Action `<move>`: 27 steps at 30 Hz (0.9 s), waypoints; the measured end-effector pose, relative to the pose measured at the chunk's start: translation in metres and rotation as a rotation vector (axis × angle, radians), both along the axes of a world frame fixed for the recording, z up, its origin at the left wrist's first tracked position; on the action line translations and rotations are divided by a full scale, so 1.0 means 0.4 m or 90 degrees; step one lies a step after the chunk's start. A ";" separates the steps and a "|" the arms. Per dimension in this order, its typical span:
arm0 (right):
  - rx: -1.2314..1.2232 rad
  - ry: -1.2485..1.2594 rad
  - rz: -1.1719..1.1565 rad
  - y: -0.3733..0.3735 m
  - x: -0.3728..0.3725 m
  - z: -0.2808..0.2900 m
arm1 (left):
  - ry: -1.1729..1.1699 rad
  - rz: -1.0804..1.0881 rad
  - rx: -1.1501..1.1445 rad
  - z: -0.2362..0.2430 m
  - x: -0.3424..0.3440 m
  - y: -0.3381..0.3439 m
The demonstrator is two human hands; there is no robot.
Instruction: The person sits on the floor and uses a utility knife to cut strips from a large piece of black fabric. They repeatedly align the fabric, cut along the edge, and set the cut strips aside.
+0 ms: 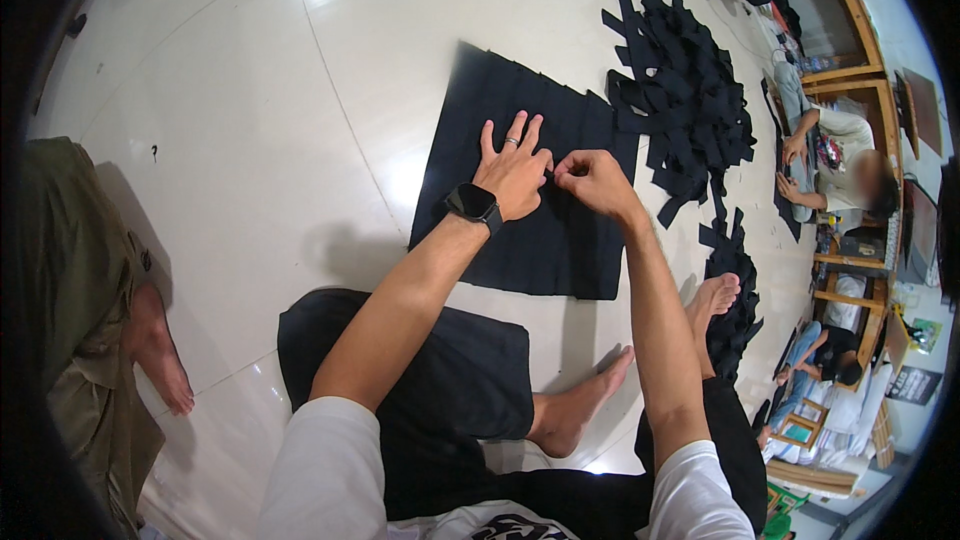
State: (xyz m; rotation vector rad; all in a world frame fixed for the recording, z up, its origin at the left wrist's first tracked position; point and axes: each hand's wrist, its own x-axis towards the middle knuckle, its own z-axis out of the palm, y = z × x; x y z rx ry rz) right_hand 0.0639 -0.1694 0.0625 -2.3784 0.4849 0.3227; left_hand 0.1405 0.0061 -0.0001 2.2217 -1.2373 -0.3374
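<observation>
A black layered fabric piece (470, 130), with stepped strip edges along its top, lies on the pale floor in front of me. My left hand (510, 165), with a ring and dark wristwatch, rests on it with fingers spread and thumb bent toward my right hand. Beside it, my right hand (590, 180) is pinched over the fabric; whatever is between its thumb and forefinger is too small or hidden to make out.
Black strips (680, 70) are heaped at upper right, with another pile (735, 330) below. My bare feet (570, 410) are near. A person's foot (155, 360) is at left; other people (840, 165) sit along wooden shelving (850, 90) at right.
</observation>
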 end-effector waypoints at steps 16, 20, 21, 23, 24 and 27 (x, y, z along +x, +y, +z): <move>0.068 -0.040 -0.088 -0.037 0.026 -0.035 | -0.003 -0.002 0.011 0.007 -0.006 0.002; 0.069 0.089 -0.023 -0.013 0.020 -0.002 | 0.003 0.002 0.013 0.003 -0.002 0.008; 0.043 0.086 -0.019 -0.009 0.022 -0.001 | 0.005 0.004 0.009 0.003 -0.002 0.008; 0.021 0.071 -0.039 -0.004 0.020 -0.001 | 0.009 0.006 0.007 0.003 -0.004 0.005; 0.026 0.057 -0.061 0.001 0.016 -0.002 | 0.010 0.007 0.009 0.002 -0.005 0.004; 0.009 0.048 -0.143 0.011 0.017 -0.013 | 0.012 0.005 0.014 0.005 -0.004 0.003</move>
